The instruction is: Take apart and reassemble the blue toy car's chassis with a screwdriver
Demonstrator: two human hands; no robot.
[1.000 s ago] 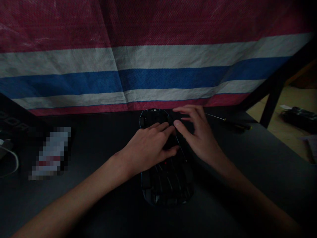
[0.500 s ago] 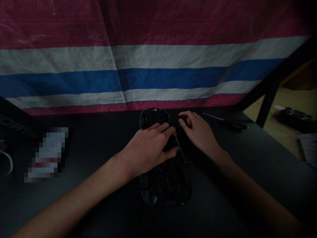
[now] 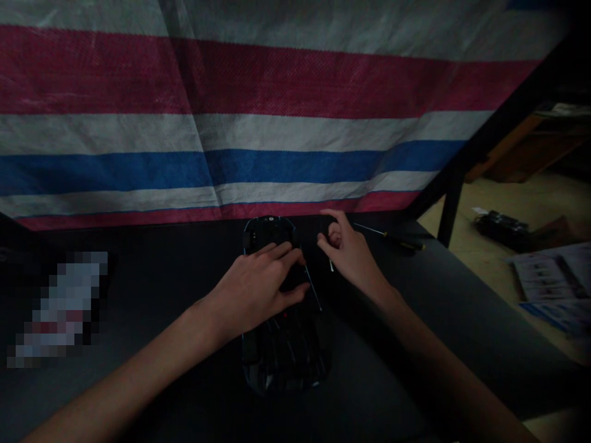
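A dark toy car (image 3: 286, 354) with bluish edge lines lies on the table, seemingly underside up. My left hand (image 3: 258, 280) rests across its middle and holds it, thumb apart from the fingers. A thin shiny strip (image 3: 314, 288) runs beside the fingertips along the car's right side; whether it belongs to the car I cannot tell. Right of the car, apart from it, my right hand (image 3: 351, 249) has its index finger raised and the other fingers curled. A thin pale rod (image 3: 331, 266) sticks out below those fingers; its upper part is hidden.
A screwdriver (image 3: 401, 241) with a dark and yellow handle lies right of my right hand on the black table (image 3: 462, 307). A blurred-out pale item (image 3: 69, 301) is at the left. A striped sheet (image 3: 277, 166) hangs behind. Papers (image 3: 549, 271) lie on the floor at right.
The view has shifted up and to the right. My right hand has turned, and the pale rod now shows beneath its fingers. The left hand stays on the car.
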